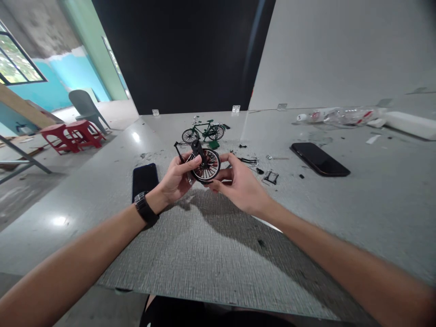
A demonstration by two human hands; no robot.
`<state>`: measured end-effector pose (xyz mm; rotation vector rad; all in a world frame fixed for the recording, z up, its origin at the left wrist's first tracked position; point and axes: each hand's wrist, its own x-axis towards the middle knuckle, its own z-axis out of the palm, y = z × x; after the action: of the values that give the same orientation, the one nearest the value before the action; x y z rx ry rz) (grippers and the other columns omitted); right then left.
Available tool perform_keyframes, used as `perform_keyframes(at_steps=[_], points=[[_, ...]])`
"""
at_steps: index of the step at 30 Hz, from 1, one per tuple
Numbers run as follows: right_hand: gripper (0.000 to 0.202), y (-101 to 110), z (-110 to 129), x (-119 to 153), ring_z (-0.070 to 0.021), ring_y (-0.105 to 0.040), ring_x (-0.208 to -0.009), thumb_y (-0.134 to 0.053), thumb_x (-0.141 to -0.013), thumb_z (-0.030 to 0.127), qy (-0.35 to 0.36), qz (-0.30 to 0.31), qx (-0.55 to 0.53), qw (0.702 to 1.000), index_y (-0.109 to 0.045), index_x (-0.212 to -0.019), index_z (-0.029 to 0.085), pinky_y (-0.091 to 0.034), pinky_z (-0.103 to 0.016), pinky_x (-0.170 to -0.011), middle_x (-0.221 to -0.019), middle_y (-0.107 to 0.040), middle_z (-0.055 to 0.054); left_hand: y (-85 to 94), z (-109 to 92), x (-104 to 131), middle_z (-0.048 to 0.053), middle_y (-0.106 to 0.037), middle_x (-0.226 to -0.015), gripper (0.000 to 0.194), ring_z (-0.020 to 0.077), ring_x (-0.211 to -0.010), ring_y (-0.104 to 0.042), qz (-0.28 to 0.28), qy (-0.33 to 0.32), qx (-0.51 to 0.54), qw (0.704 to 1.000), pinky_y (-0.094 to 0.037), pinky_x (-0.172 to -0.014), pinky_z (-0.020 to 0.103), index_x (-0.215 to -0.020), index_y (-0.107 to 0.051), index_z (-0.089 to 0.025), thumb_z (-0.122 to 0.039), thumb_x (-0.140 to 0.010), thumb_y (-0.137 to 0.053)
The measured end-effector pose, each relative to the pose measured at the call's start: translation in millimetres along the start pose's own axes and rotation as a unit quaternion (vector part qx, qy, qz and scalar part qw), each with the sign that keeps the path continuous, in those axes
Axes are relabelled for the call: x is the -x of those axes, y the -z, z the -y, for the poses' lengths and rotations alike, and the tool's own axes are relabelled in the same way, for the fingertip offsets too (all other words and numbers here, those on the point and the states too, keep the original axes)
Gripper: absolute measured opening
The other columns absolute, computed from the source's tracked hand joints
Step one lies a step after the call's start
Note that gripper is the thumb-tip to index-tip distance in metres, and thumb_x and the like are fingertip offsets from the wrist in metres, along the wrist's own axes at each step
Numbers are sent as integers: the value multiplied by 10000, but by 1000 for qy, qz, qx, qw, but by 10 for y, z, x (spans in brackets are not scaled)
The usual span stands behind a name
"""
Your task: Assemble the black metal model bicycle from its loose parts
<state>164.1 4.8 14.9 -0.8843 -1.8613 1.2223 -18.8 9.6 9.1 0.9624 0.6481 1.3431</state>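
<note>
My left hand [179, 178] is closed on a black model bicycle frame [196, 149], its thumb pressed across the dark part beside the wheel. A small spoked wheel [208, 164] with a black tyre sits against that frame, facing me. My right hand [241, 184] pinches the wheel's right and lower rim between thumb and fingers. Both hands are raised a little over the table. Behind them stands a green model bicycle [206, 130] with two wheels. A small green piece [214, 144] lies in front of it. The fingertips behind the wheel are partly hidden.
Small black parts [271, 177] and thin rods [248, 160] lie right of my hands. A phone [320, 159] rests farther right, another phone [145, 177] by my left wrist. Clear plastic packaging [350, 116] lies at the back right. A black panel [184, 54] rises behind the table.
</note>
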Motion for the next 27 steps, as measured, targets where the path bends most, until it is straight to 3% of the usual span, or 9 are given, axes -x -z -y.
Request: perform_keyframes(at_steps=[8, 18, 27], points=[[295, 19, 18, -2, -199, -684, -734, -665, -867, 296, 0, -12, 17, 1000, -452, -1062, 240, -536, -357, -662, -786, -681, -7, 19, 8, -11, 26, -681, -801, 256, 105, -635, -589, -19, -1, 0, 1000, -429, -554, 217, -862, -707, -145, -275, -696, -852], [333, -26, 7, 0, -197, -677, -701, -695, -802, 270, -7, -32, 15, 999, -474, -1048, 230, -474, -304, -564, -782, -699, -11, 0, 24, 26, 38, -704, -804, 185, 139, -692, -644, 31, -11, -20, 999, -494, -642, 245, -856, -708, -155, -259, -748, -816], [395, -34, 19, 3, -200, -679, -694, -716, -744, 218, -12, -42, 14, 999, -480, -1061, 228, -459, -293, -545, -774, -696, -9, -2, 14, 32, 57, -719, -856, 226, 154, -748, -675, 43, -11, -40, 998, -537, -708, 259, -876, -706, -142, -276, -742, -828]])
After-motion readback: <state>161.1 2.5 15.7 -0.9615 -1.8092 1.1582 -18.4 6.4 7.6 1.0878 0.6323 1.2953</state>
